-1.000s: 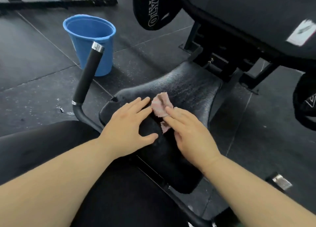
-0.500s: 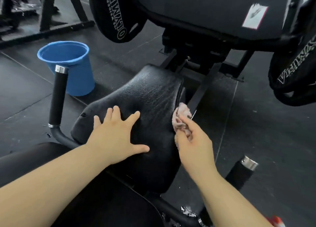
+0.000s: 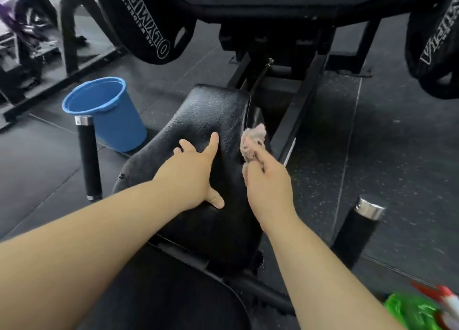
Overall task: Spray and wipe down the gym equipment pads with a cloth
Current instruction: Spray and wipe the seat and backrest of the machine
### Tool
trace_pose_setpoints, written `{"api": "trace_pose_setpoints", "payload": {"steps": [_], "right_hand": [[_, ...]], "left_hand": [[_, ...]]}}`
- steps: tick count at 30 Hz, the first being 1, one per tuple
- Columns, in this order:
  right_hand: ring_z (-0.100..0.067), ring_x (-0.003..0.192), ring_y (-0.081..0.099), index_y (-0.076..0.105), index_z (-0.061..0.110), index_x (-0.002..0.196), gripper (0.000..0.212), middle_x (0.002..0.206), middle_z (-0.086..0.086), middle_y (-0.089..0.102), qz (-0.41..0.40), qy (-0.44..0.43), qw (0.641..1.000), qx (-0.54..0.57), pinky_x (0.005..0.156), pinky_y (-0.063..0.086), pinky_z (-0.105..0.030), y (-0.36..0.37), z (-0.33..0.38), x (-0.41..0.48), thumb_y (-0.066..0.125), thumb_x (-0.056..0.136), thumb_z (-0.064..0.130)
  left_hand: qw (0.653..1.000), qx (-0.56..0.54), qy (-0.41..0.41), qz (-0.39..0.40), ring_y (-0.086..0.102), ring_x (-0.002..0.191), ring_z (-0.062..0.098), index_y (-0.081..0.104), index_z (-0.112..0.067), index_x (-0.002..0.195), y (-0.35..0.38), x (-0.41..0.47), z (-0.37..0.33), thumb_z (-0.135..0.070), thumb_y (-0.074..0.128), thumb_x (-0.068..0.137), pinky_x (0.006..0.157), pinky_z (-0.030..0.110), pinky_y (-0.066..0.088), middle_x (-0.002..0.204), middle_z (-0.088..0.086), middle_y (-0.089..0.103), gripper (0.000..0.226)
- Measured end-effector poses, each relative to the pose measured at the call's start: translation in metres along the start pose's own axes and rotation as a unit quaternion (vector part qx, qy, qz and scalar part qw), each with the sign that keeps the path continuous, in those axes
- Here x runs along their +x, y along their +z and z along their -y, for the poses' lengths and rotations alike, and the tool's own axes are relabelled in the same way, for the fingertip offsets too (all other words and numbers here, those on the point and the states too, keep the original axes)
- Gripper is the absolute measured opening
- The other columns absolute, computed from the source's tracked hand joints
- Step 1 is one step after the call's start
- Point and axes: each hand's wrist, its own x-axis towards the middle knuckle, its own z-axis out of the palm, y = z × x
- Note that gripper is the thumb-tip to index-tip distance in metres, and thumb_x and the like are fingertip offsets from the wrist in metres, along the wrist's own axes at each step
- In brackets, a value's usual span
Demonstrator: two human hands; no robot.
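One seat pad (image 3: 218, 121), firm and probably slick, bears my left hand (image 3: 191, 178), flat on its middle with fingers spread, holding nothing. One blue bucket (image 3: 109, 116) stands left of the pad. My right hand (image 3: 269, 188) pinches the one cloth (image 3: 253, 143) at the pad's right edge; it looks soft and light, best held bunched.

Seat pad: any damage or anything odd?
Looks like a small tear on the left edge of the seat pad, beside the handle: pale specks break the black vinyl. The right hand holds the cloth; nothing else odd.
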Motion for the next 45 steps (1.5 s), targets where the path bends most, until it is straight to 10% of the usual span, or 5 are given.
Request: {"api": "trace_pose_setpoints", "payload": {"steps": [13,18,29,41,45], "right_hand": [[0.002,0.095,0.057,0.066,0.032,0.093,0.04,0.095,0.026,0.062,0.015,-0.026,0.997,0.077,0.092,0.042,-0.025,0.0,0.034,0.098,0.035,0.095,0.006],[-0.013,0.127,0.05,0.049,0.032,0.142,0.047,0.144,0.011,0.05,-0.014,-0.01,0.998,-0.066,0.105,0.038,-0.027,0.001,0.008,0.063,0.035,0.1,0.016],[-0.002,0.062,0.044,0.046,0.036,0.071,0.034,0.083,0.013,0.049,-0.011,0.048,0.999,0.002,0.062,0.035,-0.012,-0.036,-0.052,-0.056,0.037,0.099,0.017],[-0.017,0.087,0.049,0.058,0.035,0.102,0.029,0.103,0.005,0.056,0.07,-0.056,0.996,-0.023,0.08,0.043,-0.034,-0.012,-0.026,0.026,0.032,0.088,0.032],[-0.013,0.079,0.049,0.055,0.035,0.073,0.026,0.091,0.008,0.055,0.041,-0.034,0.998,-0.021,0.072,0.037,-0.026,-0.024,-0.04,0.0,0.04,0.093,0.028]], "left_hand": [[0.998,-0.061,0.002,0.023,-0.018,0.146,0.043,-0.032,-0.04,0.145,0.005,-0.015,-0.008,-0.055,0.083,0.065,0.114,0.053,0.031,0.154,0.026,-0.03,0.141],[0.998,-0.056,-0.01,0.035,-0.016,0.145,0.047,-0.034,-0.038,0.144,0.001,-0.011,-0.011,-0.051,0.085,0.063,0.115,0.054,0.029,0.153,0.029,-0.028,0.145],[0.998,-0.048,-0.03,0.015,-0.006,0.148,0.045,-0.033,-0.043,0.143,0.001,-0.017,-0.012,-0.056,0.084,0.059,0.113,0.056,0.031,0.157,0.027,-0.022,0.144],[0.997,-0.071,-0.014,0.027,-0.014,0.148,0.036,-0.026,-0.055,0.14,0.022,-0.043,-0.015,-0.052,0.082,0.067,0.117,0.05,0.019,0.158,0.008,-0.033,0.131],[0.997,-0.073,-0.013,0.016,-0.013,0.148,0.037,-0.023,-0.053,0.144,0.024,-0.042,-0.012,-0.052,0.083,0.067,0.117,0.051,0.019,0.158,0.009,-0.031,0.131]]}}
